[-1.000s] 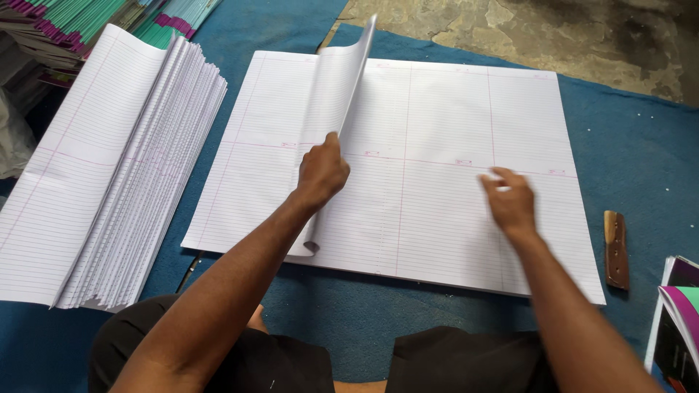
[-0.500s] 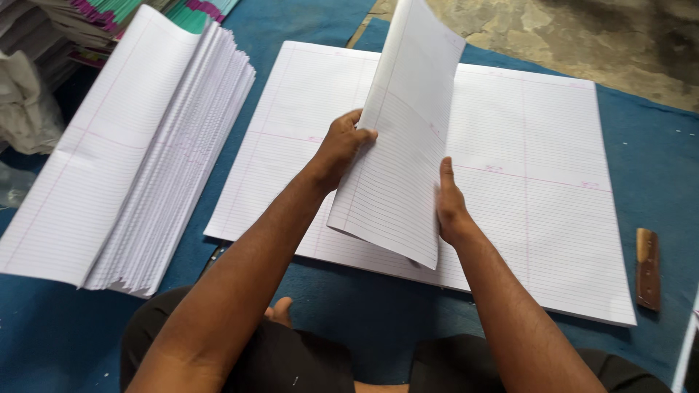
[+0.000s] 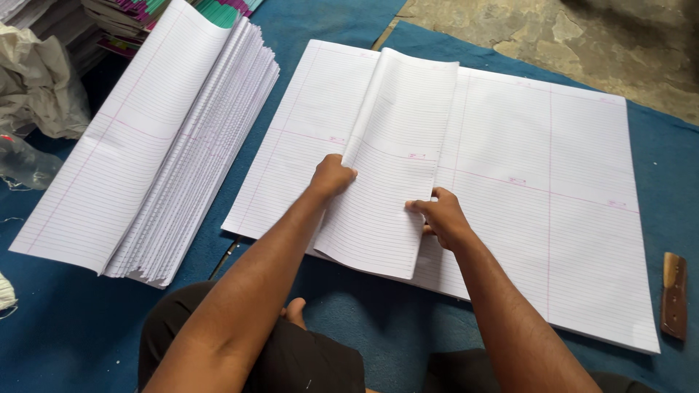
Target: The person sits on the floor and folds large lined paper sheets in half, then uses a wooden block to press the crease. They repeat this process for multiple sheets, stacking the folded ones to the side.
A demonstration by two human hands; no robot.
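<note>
Both hands grip the folded sheet (image 3: 389, 167) (long axis running away from the person).

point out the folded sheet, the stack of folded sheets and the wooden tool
folded sheet (image 3: 389, 167), head view, middle of its lined top face
stack of folded sheets (image 3: 124, 167), head view, top sheet's middle
wooden tool (image 3: 674, 295), head view, middle of its brown body
</note>
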